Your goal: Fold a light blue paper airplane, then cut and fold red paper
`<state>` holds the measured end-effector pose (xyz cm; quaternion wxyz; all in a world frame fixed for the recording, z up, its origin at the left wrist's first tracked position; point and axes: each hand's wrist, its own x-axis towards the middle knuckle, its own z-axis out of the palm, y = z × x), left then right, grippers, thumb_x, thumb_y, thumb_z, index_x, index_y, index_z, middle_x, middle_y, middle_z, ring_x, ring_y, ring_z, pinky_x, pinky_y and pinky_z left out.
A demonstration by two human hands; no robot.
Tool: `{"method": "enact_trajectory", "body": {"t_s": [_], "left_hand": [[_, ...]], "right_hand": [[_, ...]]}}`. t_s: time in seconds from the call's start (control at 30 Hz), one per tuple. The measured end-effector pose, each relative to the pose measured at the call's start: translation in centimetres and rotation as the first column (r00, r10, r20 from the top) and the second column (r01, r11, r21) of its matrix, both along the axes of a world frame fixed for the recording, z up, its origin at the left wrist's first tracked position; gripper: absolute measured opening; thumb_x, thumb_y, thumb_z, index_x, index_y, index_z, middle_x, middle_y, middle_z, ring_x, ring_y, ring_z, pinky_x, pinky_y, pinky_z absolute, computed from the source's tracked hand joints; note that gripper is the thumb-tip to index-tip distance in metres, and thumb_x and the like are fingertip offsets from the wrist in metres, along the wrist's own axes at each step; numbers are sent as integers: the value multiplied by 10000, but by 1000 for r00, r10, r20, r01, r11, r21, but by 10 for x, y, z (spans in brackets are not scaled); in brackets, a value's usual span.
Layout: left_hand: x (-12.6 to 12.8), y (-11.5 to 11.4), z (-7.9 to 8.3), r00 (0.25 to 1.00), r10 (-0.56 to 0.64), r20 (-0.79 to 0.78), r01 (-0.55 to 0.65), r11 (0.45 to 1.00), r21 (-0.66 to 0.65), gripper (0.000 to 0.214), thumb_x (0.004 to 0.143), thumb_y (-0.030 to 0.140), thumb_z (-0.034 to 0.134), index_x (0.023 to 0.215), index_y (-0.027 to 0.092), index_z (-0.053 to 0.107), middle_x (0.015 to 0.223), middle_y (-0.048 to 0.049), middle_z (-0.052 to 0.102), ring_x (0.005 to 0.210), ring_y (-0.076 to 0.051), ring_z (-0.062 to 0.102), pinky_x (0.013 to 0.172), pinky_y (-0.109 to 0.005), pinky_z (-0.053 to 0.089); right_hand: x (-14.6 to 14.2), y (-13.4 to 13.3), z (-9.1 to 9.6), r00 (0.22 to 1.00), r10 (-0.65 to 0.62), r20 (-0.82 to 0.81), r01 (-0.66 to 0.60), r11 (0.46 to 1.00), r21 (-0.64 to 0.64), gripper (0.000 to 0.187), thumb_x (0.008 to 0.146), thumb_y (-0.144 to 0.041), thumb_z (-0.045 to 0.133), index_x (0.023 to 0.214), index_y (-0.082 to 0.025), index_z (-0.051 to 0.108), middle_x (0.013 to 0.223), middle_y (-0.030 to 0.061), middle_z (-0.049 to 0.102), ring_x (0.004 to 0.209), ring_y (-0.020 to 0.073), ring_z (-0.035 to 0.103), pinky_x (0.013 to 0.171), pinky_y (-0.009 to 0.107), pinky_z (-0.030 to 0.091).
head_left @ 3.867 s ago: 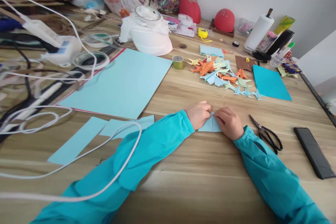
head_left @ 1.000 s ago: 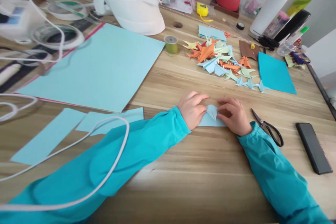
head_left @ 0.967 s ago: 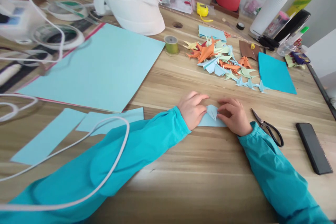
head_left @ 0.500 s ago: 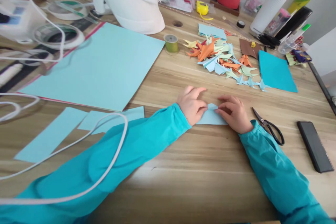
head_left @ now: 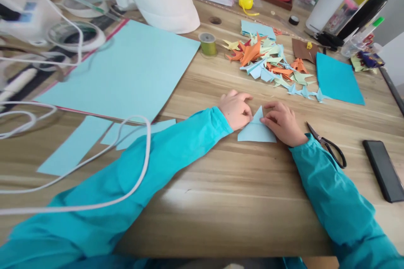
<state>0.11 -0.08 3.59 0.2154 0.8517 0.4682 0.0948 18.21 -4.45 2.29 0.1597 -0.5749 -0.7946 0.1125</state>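
Observation:
A small light blue folded paper point(head_left: 256, 129), triangular with its tip pointing away from me, lies on the wooden table point(head_left: 240, 193). My left hand point(head_left: 236, 110) pinches its left edge with curled fingers. My right hand point(head_left: 283, 122) presses on its right edge, fingers bent onto the paper. Both arms wear teal sleeves.
Black scissors point(head_left: 328, 146) and a black phone point(head_left: 384, 170) lie to the right. A pile of folded paper cranes point(head_left: 268, 67) and a teal sheet point(head_left: 337, 80) sit farther back. A large light blue sheet point(head_left: 126, 71), paper strips point(head_left: 72, 147) and white cables point(head_left: 94, 176) are on the left.
The paper's upper flap has been flattened into a pointed triangle, and both hands shifted slightly along its edges. The camera has tilted down and nearer.

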Motion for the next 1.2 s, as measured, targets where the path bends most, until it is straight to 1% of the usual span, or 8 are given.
{"method": "enact_trajectory", "body": {"t_s": [0.1,0.27,0.43,0.73,0.93,1.2], "left_hand": [[-1,3,0,1000,-21,-9,21,1000,-2,145,722,307,609,684,227,724,1299,14,504,1128,-287,399,889,-473,344],[-1,2,-1,1000,-3,9,3,1000,-5,144,713,305,614,673,216,719,1308,16,492,1131,-292,401,890,-466,349],[-1,1,-3,999,-7,37,6,1000,14,142,705,299,617,652,203,707,1299,5,499,1128,-294,401,893,-478,342],[1,-5,-8,999,-35,30,32,994,104,135,705,233,584,626,162,667,1289,-57,498,1090,-314,427,828,-502,364],[1,-4,-9,999,-41,33,38,996,83,134,703,247,590,639,158,667,1293,-58,487,1084,-314,433,835,-506,362],[0,-1,-9,998,-44,42,41,997,70,138,704,255,594,633,161,667,1289,-55,490,1089,-304,450,844,-505,365]], "right_hand": [[1,2,-1,1000,2,-8,-2,1000,-6,184,803,-311,575,653,-213,616,1115,45,570,1053,253,499,858,456,352],[1,4,-2,997,-25,-76,25,1000,3,183,764,-320,616,618,-210,611,1082,44,586,1034,253,513,853,454,350],[0,4,-2,994,-44,-100,44,999,3,177,746,-311,632,608,-203,607,1061,53,590,1022,255,514,856,458,348],[0,6,-3,993,-51,-110,49,999,-21,215,772,-317,605,586,-208,601,1052,40,576,1012,249,512,871,464,347],[-2,8,-2,989,-77,-129,73,997,-33,208,733,-320,642,567,-202,599,1026,39,577,982,245,524,835,434,376],[-2,5,-1,994,-67,-86,66,998,-13,191,736,-324,634,596,-203,585,1031,46,572,999,257,512,836,459,353]]}}
